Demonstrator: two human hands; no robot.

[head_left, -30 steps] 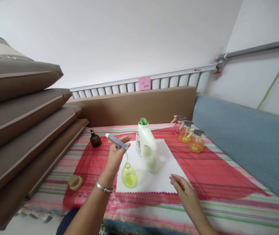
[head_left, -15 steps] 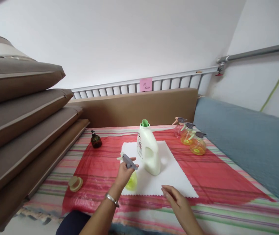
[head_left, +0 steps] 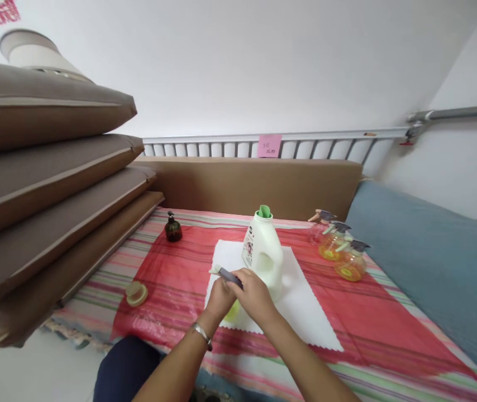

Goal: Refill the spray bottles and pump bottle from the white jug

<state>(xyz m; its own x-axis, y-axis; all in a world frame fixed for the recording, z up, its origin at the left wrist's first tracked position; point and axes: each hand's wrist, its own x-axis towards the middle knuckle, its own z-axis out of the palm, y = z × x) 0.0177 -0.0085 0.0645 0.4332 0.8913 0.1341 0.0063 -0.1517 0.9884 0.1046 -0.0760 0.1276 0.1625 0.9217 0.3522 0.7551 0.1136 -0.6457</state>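
Note:
A spray bottle with a grey and pale-green trigger head [head_left: 229, 276] stands on the white scalloped mat [head_left: 305, 312], its yellow-green body [head_left: 232, 311] mostly covered by my hands. My left hand [head_left: 220, 300] is closed around its neck, just under the head. From the right, my right hand [head_left: 255, 295] grips the back of the trigger head, fingers curled over it. Right behind my hands is a large pale-green detergent jug [head_left: 270, 251], upright and uncapped, with a green spout [head_left: 264, 211] in its mouth.
Three spray bottles [head_left: 351, 267] with pink, yellow and orange tints stand at the right. On the left are a dark pump bottle [head_left: 173, 229] and a pale round cap [head_left: 136, 293]. Stacked brown cushions [head_left: 66, 167] rise at far left; a blue cushion [head_left: 427, 262] borders the right.
My right hand has come from the mat up and left onto the spray bottle's trigger head. My left hand still holds the neck. The view has shifted a little.

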